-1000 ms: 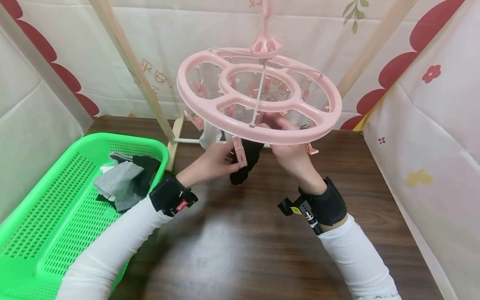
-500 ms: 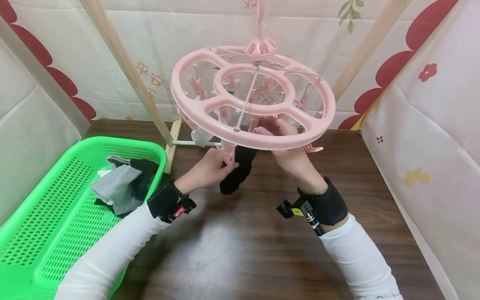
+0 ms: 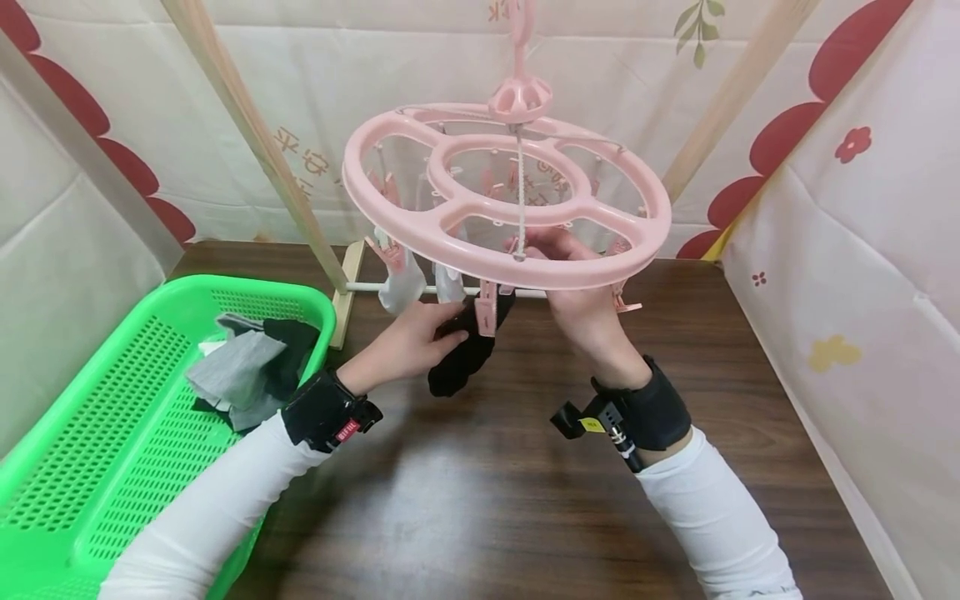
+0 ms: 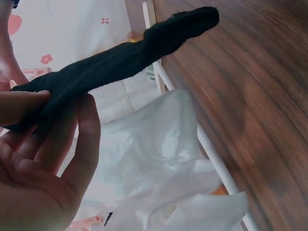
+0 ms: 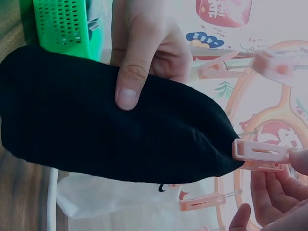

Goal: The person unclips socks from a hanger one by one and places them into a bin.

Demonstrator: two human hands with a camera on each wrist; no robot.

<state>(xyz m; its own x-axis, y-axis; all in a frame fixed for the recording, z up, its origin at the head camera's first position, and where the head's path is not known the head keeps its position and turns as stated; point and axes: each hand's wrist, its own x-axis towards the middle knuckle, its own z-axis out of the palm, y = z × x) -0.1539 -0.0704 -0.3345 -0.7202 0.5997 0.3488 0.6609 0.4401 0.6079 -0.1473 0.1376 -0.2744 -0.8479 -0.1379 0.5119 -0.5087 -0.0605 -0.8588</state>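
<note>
My left hand (image 3: 412, 337) pinches a black sock (image 5: 96, 115) between thumb and fingers, partway along its length. The sock slants under the near rim of a pink round clip hanger (image 3: 420, 229). One end of it sits in the mouth of a pink clothespin (image 5: 262, 151). My right hand (image 3: 588, 312), partly hidden by the rim in the head view, pinches that clothespin's handles. Another pink clothespin (image 3: 487, 310) dangles in front of the sock, close to my left fingertips. White socks (image 4: 154, 134) hang from the hanger on the left side.
A green basket (image 3: 300, 292) stands at the left, with grey and black clothes (image 3: 243, 367) inside. Behind the hanger, a white rod (image 3: 367, 287) runs low between wooden posts (image 3: 255, 125). Printed cloth walls surround the brown tabletop (image 3: 480, 500).
My left hand has gone from the dangling clothespin to the sock, which it now holds. The sock's free end has shifted left. My right hand stays in nearly the same place under the rim.
</note>
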